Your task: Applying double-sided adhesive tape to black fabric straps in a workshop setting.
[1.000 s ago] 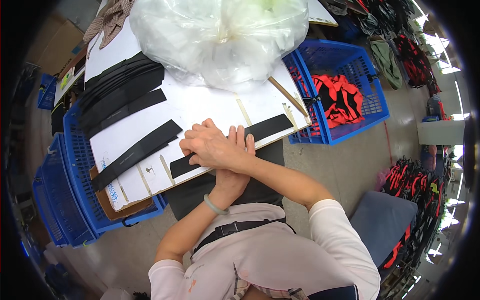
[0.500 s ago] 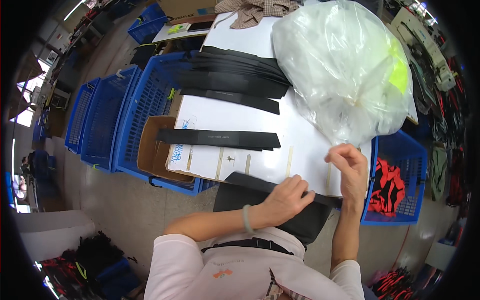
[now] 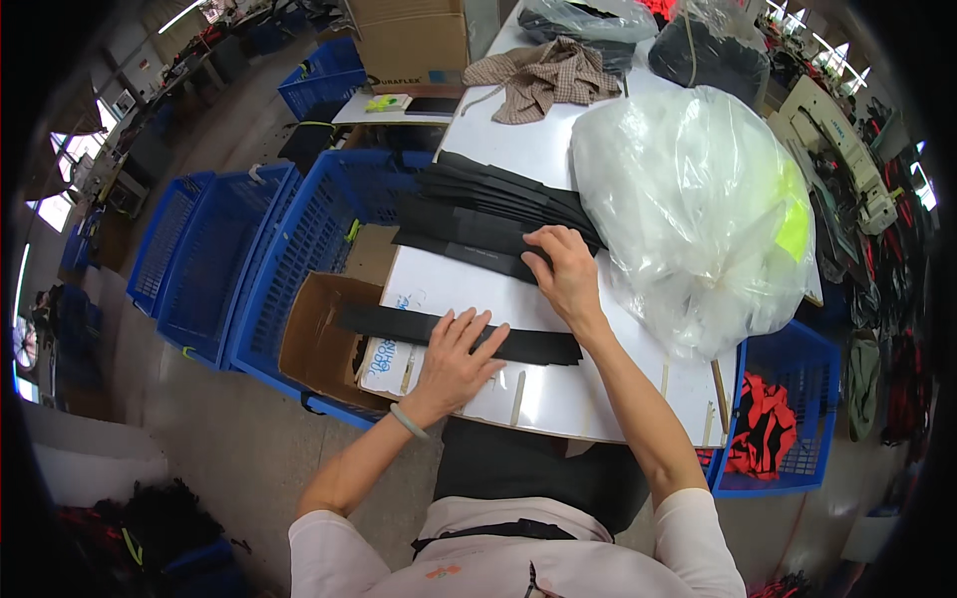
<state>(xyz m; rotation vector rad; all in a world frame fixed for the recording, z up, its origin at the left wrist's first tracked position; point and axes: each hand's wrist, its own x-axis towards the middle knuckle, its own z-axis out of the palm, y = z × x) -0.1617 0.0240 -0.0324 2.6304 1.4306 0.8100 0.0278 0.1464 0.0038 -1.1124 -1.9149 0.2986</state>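
Observation:
My left hand (image 3: pixel 457 361) lies with fingers spread on a flat black strip (image 3: pixel 538 347), which looks like fabric or webbing. The strip runs across the near part of the white tabletop, its left end over a cardboard box. Farther up, my right hand (image 3: pixel 566 274) has its fingers curled at the right end of the nearest black strip (image 3: pixel 464 254) in a pile. Thumb and fingertips appear to pinch that strip's edge. Behind it, more black strips (image 3: pixel 508 189) lie fanned in an overlapping stack.
A large clear plastic bag (image 3: pixel 688 209) stands right of the strips. The open cardboard box (image 3: pixel 324 329) sits in a blue crate (image 3: pixel 264 289) at the table's left side. Another blue crate (image 3: pixel 825 399) with red and black pieces is at right. Checked cloth (image 3: pixel 548 80) lies farther back.
The view has tilted up. My left hand has left the dark strip at the table's front edge, which no longer shows, and now rests on the near strip. My right hand has reached to the pile.

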